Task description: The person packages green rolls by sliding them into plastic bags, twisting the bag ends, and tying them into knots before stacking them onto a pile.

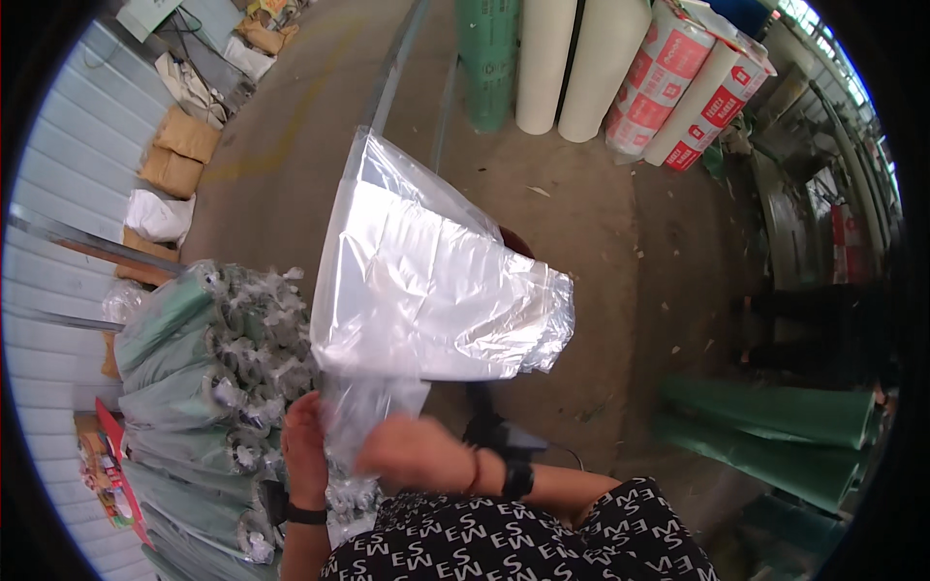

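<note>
- Right now, both hands are closed on a clear plastic bag (426, 290) that stands up in front of the person, its wide, shiny upper part spread open above the hands and its lower end gathered between them.
- The left hand (305, 450) grips the bag's gathered bottom from the left, fingers curled around the crumpled film; a dark band sits on that wrist.
- The right hand (417, 450) presses the same gathered end from the right, fingers folded in toward the film; how tightly it is closed cannot be told because of blur. A black watch (516, 477) and a thin red cord are on that wrist.
- Just to the left of the hands lies a heap of green rolls wrapped in clear plastic (194, 387), stacked on the concrete floor (601, 242), touching or nearly touching the left hand.
- At the floor's far edge stand tall upright rolls: a green roll (489, 58), white rolls (576, 63), and red-and-white printed rolls (688, 92).
- Toward the floor's right edge, two long green rolls (775, 426) lie flat.
- Brown paper sacks (179, 150) sit along the corrugated wall at the floor's left edge.
</note>
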A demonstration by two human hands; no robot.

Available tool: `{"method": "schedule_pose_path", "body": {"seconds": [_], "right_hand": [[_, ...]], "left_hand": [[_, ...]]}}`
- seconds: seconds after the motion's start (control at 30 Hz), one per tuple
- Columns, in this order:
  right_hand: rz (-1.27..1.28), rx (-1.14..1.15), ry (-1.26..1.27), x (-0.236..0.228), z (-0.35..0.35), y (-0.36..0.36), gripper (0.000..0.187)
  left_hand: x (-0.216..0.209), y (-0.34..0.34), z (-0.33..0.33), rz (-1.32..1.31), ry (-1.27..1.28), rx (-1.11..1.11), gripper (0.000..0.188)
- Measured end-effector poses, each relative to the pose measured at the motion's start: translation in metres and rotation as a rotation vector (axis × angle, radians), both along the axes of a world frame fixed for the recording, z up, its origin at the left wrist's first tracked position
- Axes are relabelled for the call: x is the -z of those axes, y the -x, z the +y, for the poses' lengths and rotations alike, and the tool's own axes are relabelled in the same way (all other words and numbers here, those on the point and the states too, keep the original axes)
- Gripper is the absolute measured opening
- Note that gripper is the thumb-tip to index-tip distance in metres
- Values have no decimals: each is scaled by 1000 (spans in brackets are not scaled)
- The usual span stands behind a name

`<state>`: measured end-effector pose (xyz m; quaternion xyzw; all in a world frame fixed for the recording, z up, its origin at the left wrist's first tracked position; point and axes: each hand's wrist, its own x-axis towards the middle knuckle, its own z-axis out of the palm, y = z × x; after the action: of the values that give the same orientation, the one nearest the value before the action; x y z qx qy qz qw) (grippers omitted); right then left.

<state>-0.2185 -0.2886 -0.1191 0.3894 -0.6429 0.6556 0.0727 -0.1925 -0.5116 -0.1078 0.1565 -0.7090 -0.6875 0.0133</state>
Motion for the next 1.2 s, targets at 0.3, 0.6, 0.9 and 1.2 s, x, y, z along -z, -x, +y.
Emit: {"method": "schedule_pose_path", "body": {"seconds": [0.3,0.6,0.9,1.2], "right_hand": [[-321,-541,-315,38,-35,-169,22],[-581,115,-537,29,-21,-341,57],[-976,-36,44,-5,28,-417,21],[-1000,75,-64,-30,164,-510,28]], "left_hand": [[17,-154,-19,-186,-299,315,18],[53,-357,-70,-53,-232,-99,11],[-26,-403,-31,255,198,151,20],[-39,-412,109,200,35,265,24]]}}
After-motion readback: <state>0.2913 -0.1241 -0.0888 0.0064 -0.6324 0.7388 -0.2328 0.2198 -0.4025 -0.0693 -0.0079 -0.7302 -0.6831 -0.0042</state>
